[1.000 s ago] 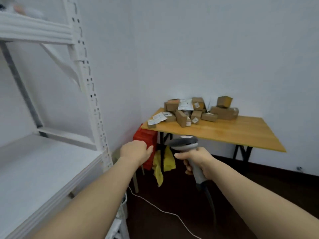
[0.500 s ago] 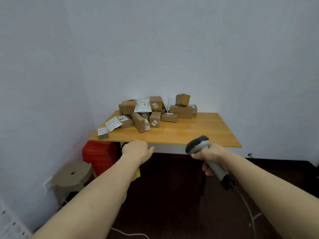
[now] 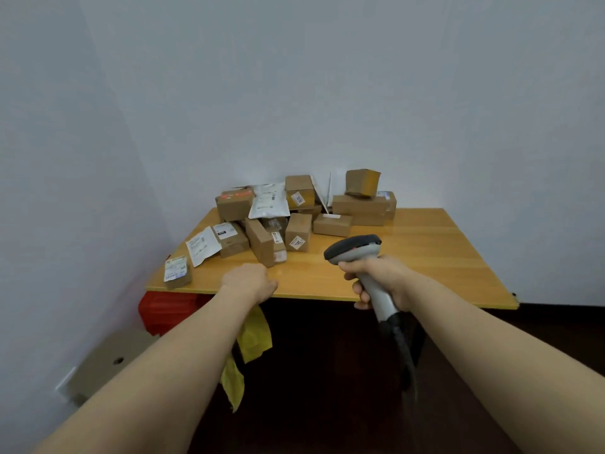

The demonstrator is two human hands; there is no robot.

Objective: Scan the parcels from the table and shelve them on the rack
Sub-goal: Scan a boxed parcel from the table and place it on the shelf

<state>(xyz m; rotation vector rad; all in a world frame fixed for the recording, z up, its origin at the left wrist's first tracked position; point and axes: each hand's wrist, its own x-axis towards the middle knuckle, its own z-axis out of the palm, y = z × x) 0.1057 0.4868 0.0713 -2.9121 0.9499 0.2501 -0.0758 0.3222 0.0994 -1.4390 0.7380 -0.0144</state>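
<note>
Cardboard parcels lie heaped on the far left part of the wooden table, against the wall. One small parcel sits apart at the near left corner. The nearest box of the heap lies just beyond your left hand without touching it. That hand's fingers curl loosely above the table's near edge and hold nothing. Your right hand grips the handle of the one scanner, its head tilted toward the heap. You have roughly a dozen boxes and one white mailer bag; the pile hides an exact count. Under the table sit a red crate and a yellow bag.
</note>
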